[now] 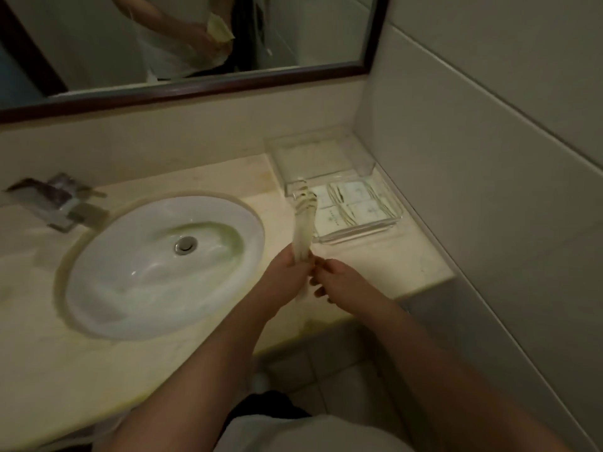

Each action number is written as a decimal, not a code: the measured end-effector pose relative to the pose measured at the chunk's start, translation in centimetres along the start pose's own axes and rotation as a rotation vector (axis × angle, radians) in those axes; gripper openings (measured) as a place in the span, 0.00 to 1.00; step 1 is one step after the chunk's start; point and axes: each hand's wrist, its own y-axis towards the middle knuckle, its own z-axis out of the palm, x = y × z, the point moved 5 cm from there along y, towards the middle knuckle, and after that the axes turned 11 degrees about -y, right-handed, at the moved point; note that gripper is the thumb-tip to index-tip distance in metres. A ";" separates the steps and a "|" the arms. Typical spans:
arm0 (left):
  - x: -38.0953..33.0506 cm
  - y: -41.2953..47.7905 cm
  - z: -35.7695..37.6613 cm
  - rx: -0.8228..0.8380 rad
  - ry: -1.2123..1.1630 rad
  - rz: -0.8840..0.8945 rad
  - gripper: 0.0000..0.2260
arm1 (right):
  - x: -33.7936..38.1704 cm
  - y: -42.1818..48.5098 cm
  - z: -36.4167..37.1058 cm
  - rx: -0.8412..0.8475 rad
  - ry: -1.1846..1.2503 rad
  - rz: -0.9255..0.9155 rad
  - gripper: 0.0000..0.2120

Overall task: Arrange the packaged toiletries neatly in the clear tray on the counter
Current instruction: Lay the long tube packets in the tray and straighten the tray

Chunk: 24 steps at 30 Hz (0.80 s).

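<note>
White flat striped sachets (303, 220) stand fanned mid-frame, pinched by left hand (287, 272); right hand (339, 283) pinches their lower edge.

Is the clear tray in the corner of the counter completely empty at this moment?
No. Several white packets already lie flat in the near part of the clear tray, while both hands hold a long packet upright beside it.

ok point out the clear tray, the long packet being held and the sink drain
clear plastic tray (390, 220): head view, front right rim
long pale striped packet (304, 216): head view, middle
round metal sink drain (186, 245): head view, centre
</note>
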 end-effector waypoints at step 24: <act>-3.4 15.1 6.1 0.351 -0.433 -0.346 0.13 | -3.1 15.0 -13.4 -0.199 0.715 0.086 0.11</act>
